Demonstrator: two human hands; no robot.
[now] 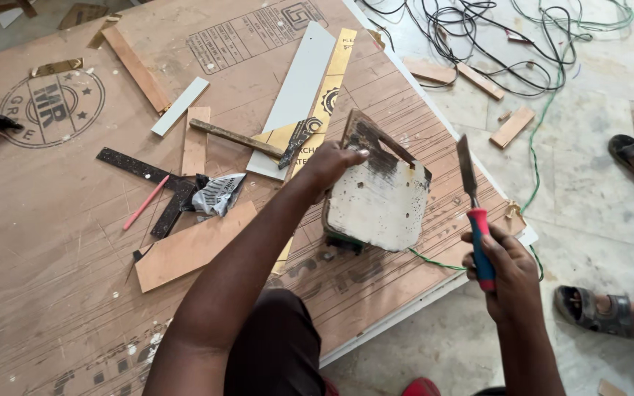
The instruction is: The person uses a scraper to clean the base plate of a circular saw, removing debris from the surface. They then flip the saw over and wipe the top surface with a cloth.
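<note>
a big brown plywood sheet (60,242) lies across a pale stone floor (596,183) and fills the left and middle of the frame; its near right edge shows a white underside; the left hand (329,163) reaches up from the lower middle with the forearm stretched out, fingers curled over the top edge of a stained white board piece (379,202) and gripping it, holding it tilted on the sheet at centre; the right hand (499,268), at lower right, is closed in a fist around the red and blue handle of a chisel (472,198), blade pointing up and standing just right of the board piece, not touching it; a round dark stamp (51,106) is printed on the sheet at upper left, a boxed block of print (247,33) at upper middle, more dark print along the lower edge; a long white strip (299,92) and a yellow printed strip (328,95) lie slanted above the left hand; left of the arm lie a hammer (247,141), a black square ruler (148,183), a pink pencil (145,202), a crumpled silver wrapper (216,194) and a flat wooden offcut (192,246); tangled black and green cables (508,37) and small wood blocks (511,126) lie on the floor at upper right; two sandalled feet (596,312) show at the right edge.
</note>
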